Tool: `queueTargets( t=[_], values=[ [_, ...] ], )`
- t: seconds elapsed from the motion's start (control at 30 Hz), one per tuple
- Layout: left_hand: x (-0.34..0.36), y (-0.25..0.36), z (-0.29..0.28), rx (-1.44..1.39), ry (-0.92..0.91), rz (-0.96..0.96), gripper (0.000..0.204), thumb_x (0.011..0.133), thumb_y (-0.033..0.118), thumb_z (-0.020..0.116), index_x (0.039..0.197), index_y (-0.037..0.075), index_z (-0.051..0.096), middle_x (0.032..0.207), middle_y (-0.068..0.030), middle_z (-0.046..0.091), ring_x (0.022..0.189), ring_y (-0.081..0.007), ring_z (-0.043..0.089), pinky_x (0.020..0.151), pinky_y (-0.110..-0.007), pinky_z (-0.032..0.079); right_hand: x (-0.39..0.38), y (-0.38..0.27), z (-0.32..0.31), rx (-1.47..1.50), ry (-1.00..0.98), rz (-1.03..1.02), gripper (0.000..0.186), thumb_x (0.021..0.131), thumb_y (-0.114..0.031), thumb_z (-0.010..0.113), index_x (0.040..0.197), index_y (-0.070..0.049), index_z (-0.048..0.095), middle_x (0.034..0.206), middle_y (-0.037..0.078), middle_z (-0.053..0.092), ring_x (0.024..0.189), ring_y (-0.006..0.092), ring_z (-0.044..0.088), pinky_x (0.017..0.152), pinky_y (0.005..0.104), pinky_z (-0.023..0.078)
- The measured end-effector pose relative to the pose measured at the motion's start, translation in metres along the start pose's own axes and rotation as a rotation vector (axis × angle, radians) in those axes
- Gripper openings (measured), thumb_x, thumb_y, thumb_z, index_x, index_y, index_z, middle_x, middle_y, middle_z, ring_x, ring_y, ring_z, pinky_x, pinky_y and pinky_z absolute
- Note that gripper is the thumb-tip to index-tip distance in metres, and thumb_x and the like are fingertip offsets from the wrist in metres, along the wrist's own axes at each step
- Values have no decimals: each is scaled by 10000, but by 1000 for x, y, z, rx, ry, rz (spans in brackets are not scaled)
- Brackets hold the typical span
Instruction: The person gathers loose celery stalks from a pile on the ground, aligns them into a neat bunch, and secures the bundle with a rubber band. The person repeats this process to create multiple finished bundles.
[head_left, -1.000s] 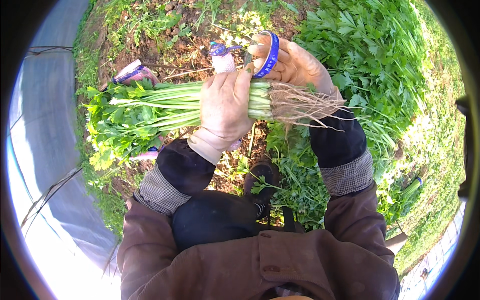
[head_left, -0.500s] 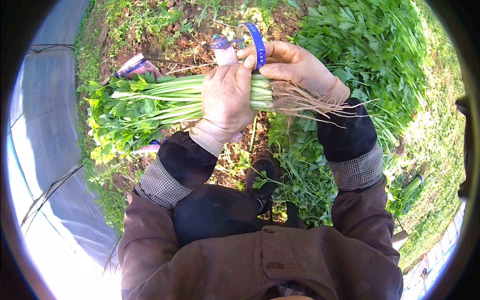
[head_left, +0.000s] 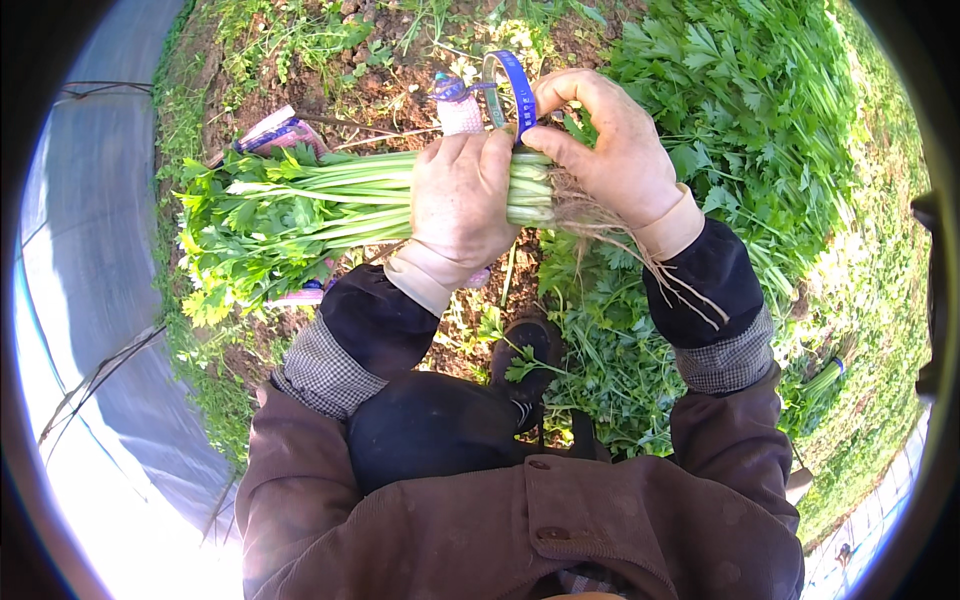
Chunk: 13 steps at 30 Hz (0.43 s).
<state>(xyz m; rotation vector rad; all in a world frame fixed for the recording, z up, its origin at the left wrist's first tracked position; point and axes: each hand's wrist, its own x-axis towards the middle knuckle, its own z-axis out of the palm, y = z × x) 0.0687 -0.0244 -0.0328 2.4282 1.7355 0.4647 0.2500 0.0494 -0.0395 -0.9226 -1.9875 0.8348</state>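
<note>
A bunch of celery [head_left: 340, 190] lies crosswise before me, leaves to the left and stringy brown roots to the right. My left hand [head_left: 460, 195] is closed over its pale stalks near the root end. A blue tie band [head_left: 517, 85] stands up in a loop from the stalks, just right of that hand. My right hand [head_left: 615, 150] is curled beside the loop, thumb and forefinger both against the band. The tips of its other fingers are hidden. Both hands wear thin pale gloves.
A large heap of cut celery [head_left: 740, 130] lies to the right. Beyond my right forearm is a tied bunch [head_left: 825, 378]. Pink and blue wrappings [head_left: 285, 132] lie behind the leaves. Plastic sheeting [head_left: 110, 260] rises at left. My dark shoe [head_left: 528, 350] stands on the soil below the bunch.
My right hand has drawn back to the right, its fingers no longer reaching through the band's loop. Some roots now hang lower over the right wrist. The left hand keeps its grip.
</note>
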Motion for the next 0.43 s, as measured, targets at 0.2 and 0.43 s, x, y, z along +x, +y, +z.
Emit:
queueTargets(
  t=[0.2, 0.43],
  values=[
    [0, 1, -1, -7, -14, -9, 726, 591, 159, 804, 1246, 3, 532, 1034, -119, 640, 989, -301, 621, 900, -439, 467, -1, -2, 2, -167, 23, -110, 268, 791, -122, 784, 997, -92, 617, 990, 58, 676, 865, 240, 671, 749, 352, 538],
    [-1, 1, 0, 13, -78, -57, 745, 607, 186, 802, 1272, 13, 515, 1075, -122, 636, 1047, -288, 609, 956, -439, 442, 7, -9, -1, -413, -79, -173, 255, 842, -265, 732, 1051, -140, 653, 957, 27, 671, 854, 276, 664, 730, 394, 535]
  ],
)
